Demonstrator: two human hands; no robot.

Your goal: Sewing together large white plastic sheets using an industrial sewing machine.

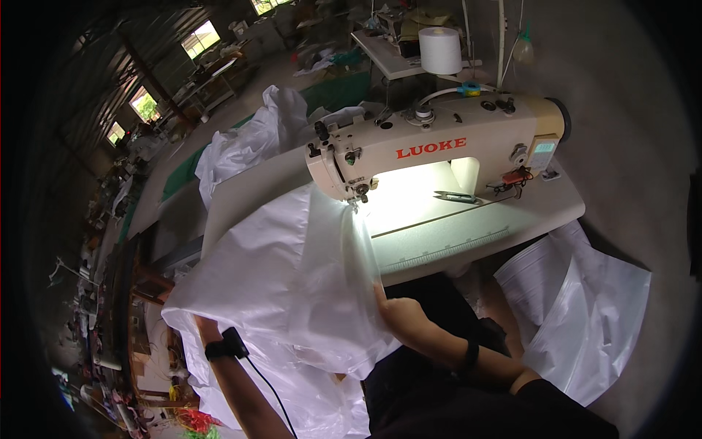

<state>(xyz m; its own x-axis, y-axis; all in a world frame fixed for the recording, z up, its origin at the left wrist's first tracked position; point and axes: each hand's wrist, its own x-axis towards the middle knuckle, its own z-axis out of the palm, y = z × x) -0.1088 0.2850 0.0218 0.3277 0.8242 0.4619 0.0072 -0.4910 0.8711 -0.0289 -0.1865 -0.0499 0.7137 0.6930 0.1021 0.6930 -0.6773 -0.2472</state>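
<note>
A large white sheet (pixel 278 249), glossy like plastic or coated cloth, runs from under the sewing machine's (pixel 431 143) needle area down over the table's front edge into my lap. My right hand (pixel 402 313) is closed on the sheet's right edge, just below the tabletop. My left hand (pixel 207 327) reaches beneath the sheet at the lower left. Its fingers are covered by the material, so their pose is hidden. The lamp under the machine arm lights the spot where the sheet meets the presser foot.
Thread snips (pixel 457 197) lie on the machine table (pixel 439 234), right of the needle. A white thread cone (pixel 440 51) stands behind the machine. More white sheets (pixel 585 314) hang at the right, and another white heap (pixel 256 139) lies beyond the table's far left.
</note>
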